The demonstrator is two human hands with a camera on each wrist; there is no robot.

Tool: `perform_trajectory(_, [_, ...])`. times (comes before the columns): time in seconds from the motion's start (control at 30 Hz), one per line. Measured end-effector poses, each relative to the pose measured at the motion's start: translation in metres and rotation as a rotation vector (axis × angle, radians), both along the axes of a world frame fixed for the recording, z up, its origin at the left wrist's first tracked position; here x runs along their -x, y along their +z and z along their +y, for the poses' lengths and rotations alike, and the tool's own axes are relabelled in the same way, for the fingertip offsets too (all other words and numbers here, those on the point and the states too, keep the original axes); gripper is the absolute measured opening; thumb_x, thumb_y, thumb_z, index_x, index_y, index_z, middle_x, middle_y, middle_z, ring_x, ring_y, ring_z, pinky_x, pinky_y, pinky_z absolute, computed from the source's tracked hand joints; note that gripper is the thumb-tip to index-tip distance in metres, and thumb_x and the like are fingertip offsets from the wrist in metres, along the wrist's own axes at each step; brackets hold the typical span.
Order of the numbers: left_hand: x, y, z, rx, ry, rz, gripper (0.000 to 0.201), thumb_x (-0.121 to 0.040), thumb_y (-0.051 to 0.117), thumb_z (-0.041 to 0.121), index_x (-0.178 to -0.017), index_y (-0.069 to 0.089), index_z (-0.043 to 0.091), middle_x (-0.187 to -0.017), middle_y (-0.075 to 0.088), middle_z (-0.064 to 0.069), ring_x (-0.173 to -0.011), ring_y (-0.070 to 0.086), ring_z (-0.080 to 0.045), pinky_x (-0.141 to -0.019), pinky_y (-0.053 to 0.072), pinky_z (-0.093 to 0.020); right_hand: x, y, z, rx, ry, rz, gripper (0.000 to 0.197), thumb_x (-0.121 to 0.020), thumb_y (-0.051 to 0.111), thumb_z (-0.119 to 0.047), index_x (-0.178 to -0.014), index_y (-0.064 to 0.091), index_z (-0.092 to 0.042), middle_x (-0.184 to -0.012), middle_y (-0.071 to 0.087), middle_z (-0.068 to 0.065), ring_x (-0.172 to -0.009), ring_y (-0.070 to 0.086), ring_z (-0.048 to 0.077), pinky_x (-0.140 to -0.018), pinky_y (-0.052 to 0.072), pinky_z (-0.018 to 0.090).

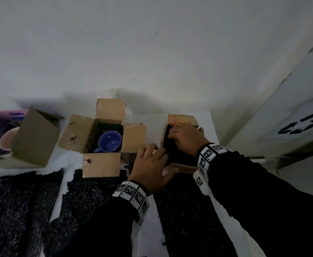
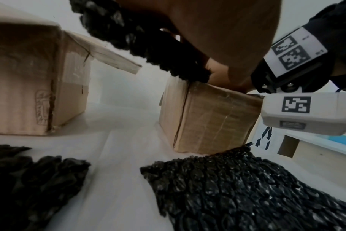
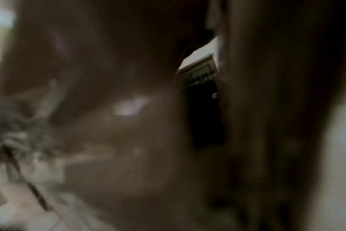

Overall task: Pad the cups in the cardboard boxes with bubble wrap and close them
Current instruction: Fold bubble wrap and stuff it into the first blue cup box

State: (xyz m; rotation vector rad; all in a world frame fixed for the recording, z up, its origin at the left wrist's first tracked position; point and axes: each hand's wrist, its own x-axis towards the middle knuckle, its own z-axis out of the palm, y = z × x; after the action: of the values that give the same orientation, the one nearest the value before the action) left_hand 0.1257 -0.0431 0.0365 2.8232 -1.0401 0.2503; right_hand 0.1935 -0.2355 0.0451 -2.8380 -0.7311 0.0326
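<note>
The right cardboard box [image 1: 182, 119] [image 2: 207, 118] stands open, stuffed with black bubble wrap [image 1: 177, 154] [image 2: 152, 46]. My left hand [image 1: 152, 164] lies over its near left corner, fingers spread on the wrap at the rim and thumb along the front flap. My right hand [image 1: 186, 140] reaches in from the right, its fingers curled into the wrap. Whatever cup is in this box is hidden. The middle box [image 1: 103, 164] [image 2: 30, 78] is open and holds a blue cup [image 1: 109, 142]. The right wrist view is blurred, showing only a dark gap.
A third box [image 1: 33, 138] leans at the left beside a pink cup [image 1: 6, 140]. Black bubble wrap sheets [image 1: 18, 210] [image 1: 89, 201] [image 1: 185, 210] lie along the near side of the white table [image 1: 152, 229]. A white panel with a recycling symbol [image 1: 300, 125] stands at the right.
</note>
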Motion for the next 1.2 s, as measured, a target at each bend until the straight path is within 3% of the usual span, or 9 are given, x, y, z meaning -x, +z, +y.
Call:
perform_trajectory(0.13, [-0.005,-0.002,0.002,0.015,0.002,-0.05,0.037,-0.088,0.051,0.043,-0.118,0.059,0.022,-0.11,0.064,0.003,-0.101,0.053,-0.028,-0.079,0.041,-0.042,0.0,-0.002,0.004,0.24,0.052,0.012,0.026,-0.09,0.052,-0.023,-0.111,0.067,-0.022,-0.116,0.063,-0.005,-0.117,0.046,0.024,-0.095,0.035,0.04])
perform_trajectory(0.27, [-0.01,-0.006,0.004,0.032,-0.052,-0.02,0.032,-0.092,0.044,0.038,-0.103,0.065,0.016,-0.108,0.063,0.0,-0.086,0.055,-0.024,-0.064,0.047,-0.035,0.0,-0.006,0.006,0.17,-0.008,0.034,0.025,-0.095,0.047,-0.025,-0.112,0.064,-0.018,-0.127,0.049,0.003,-0.12,0.039,0.028,-0.101,0.034,0.04])
perform_trajectory(0.43, [-0.009,-0.008,0.001,0.032,-0.07,-0.017,0.026,-0.091,0.05,0.032,-0.108,0.063,0.016,-0.103,0.064,0.0,-0.076,0.056,-0.022,-0.05,0.034,-0.026,0.015,-0.001,0.002,-0.016,-0.176,-0.115,0.023,-0.094,0.051,-0.018,-0.115,0.057,-0.012,-0.122,0.049,0.011,-0.108,0.047,0.028,-0.077,0.041,0.038])
perform_trajectory(0.53, [-0.012,-0.008,0.0,0.037,-0.055,0.011,0.031,-0.089,0.057,0.027,-0.118,0.057,0.016,-0.098,0.064,-0.001,-0.075,0.057,-0.024,-0.049,0.035,-0.026,0.013,0.003,0.002,-0.108,-0.143,-0.011,0.023,-0.091,0.05,-0.011,-0.113,0.056,-0.012,-0.119,0.055,0.009,-0.104,0.053,0.027,-0.082,0.043,0.036])
perform_trajectory(0.67, [-0.016,-0.008,-0.003,-0.037,-0.026,0.045,0.031,-0.093,0.037,0.032,-0.097,0.062,0.015,-0.095,0.061,-0.003,-0.079,0.052,-0.026,-0.058,0.047,-0.038,0.008,-0.007,-0.005,0.035,-0.017,0.015,0.034,-0.09,0.051,-0.011,-0.121,0.062,-0.016,-0.124,0.062,0.002,-0.118,0.049,0.025,-0.097,0.035,0.039])
perform_trajectory(0.87, [-0.012,-0.001,-0.008,-0.056,0.084,-0.018,0.03,-0.088,0.042,0.038,-0.088,0.064,0.018,-0.106,0.052,-0.004,-0.092,0.045,-0.026,-0.073,0.039,-0.038,0.007,-0.007,0.001,0.279,0.007,-0.029,0.035,-0.097,0.042,-0.026,-0.128,0.057,-0.026,-0.139,0.045,0.001,-0.127,0.033,0.029,-0.103,0.027,0.042])
perform_trajectory(0.93, [-0.014,0.001,-0.008,-0.045,0.092,-0.015,0.031,-0.087,0.042,0.04,-0.085,0.065,0.019,-0.105,0.051,-0.004,-0.09,0.044,-0.026,-0.072,0.038,-0.038,0.007,-0.007,0.002,0.209,0.01,0.006,0.035,-0.093,0.049,-0.021,-0.126,0.057,-0.022,-0.135,0.048,0.002,-0.124,0.038,0.029,-0.1,0.033,0.042])
perform_trajectory(1.07, [-0.013,0.0,-0.007,-0.046,0.068,0.012,0.035,-0.091,0.039,0.042,-0.095,0.065,0.018,-0.114,0.05,-0.005,-0.094,0.045,-0.026,-0.076,0.041,-0.037,0.01,-0.008,-0.011,-0.214,-0.068,0.089,0.034,-0.079,0.063,-0.018,-0.112,0.055,-0.021,-0.115,0.058,0.003,-0.102,0.054,0.025,-0.085,0.046,0.04])
perform_trajectory(1.2, [-0.01,-0.009,0.007,0.141,0.143,0.073,0.039,-0.093,0.044,0.051,-0.11,0.056,0.018,-0.112,0.051,-0.006,-0.095,0.049,-0.025,-0.074,0.047,-0.038,0.012,-0.011,-0.011,-0.106,-0.065,-0.009,0.024,-0.083,0.066,-0.03,-0.106,0.065,-0.026,-0.111,0.064,-0.004,-0.108,0.05,0.023,-0.089,0.035,0.041])
